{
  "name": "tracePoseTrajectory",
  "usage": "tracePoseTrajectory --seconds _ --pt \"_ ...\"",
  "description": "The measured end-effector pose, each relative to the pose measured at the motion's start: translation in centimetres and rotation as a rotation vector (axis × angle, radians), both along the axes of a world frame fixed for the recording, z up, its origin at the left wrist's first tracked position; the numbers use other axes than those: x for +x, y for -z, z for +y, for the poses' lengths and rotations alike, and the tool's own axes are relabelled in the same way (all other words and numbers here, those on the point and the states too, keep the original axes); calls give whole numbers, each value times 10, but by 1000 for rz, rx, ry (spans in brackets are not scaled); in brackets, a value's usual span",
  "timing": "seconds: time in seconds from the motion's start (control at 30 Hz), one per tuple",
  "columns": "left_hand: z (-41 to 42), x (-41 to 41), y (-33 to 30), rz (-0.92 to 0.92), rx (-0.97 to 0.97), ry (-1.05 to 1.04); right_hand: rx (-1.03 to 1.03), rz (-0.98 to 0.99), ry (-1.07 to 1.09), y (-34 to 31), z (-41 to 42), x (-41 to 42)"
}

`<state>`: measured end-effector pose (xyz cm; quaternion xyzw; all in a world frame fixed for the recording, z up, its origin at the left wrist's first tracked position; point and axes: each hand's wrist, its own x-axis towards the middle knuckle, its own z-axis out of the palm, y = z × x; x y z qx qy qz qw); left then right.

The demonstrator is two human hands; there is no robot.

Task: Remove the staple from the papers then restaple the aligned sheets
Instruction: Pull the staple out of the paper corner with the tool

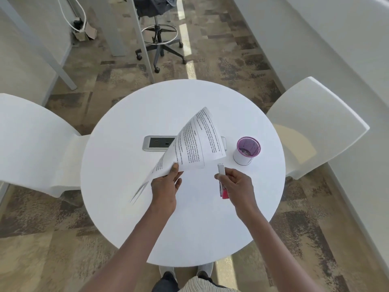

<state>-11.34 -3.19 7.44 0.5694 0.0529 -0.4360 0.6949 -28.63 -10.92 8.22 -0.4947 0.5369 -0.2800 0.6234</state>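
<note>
both arms came up from the bottom of the frame, bare, and they met over the near half of the round white table (pixel 117 207). the left hand (pixel 165 186) was in the middle of the frame, with its back turned up to the camera. its thumb lay on top of the papers (pixel 189 142) and the other fingers were under them, so it pinched the sheets at their lower edge. the papers were lifted off the table and curved; they went up and to the right from the hand, and the printed side was visible. one lower corner hung down to the left of the hand, blurred.

the right hand (pixel 237 184) was just to the right of the left one, a little apart from it. its fingers were closed around a small stapler (pixel 222 180), white and pink, which pointed up toward the papers but did not touch them. whether the stapler's mouth was open, i cannot tell.

in the middle of the table a grey power outlet panel (pixel 157 142) was set in, partly covered by the papers. a pink mesh cup (pixel 246 150) stood to the right of the papers. white chairs were at the left (pixel 31 144) and at the right (pixel 315 123) of the frame.
</note>
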Motion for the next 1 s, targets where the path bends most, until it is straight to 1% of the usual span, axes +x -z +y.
tracePoseTrajectory --seconds 0.07,0.13,0.23,0.33,0.47,0.67,1.0 --pt "1 -4 -6 -18 -21 3 -43 -88 -42 -17 9 4" --pt "2 -9 -12 -33 -39 0 -115 -116 -108 -29 14 12" --pt "3 -15 -20 -37 -65 -10 -292 -24 -233 -37 18 25" --pt "5 -22 -28 -28 -99 -4 -377 29 -282 -37 21 33" --pt "5 -28 -41 -15 -126 10 -426 31 -288 -37 23 36" --pt "9 -31 -58 -21 -190 11 -474 -43 -246 -46 28 36" --pt "14 -40 -72 35 -345 1 -446 -127 -167 -57 37 33"
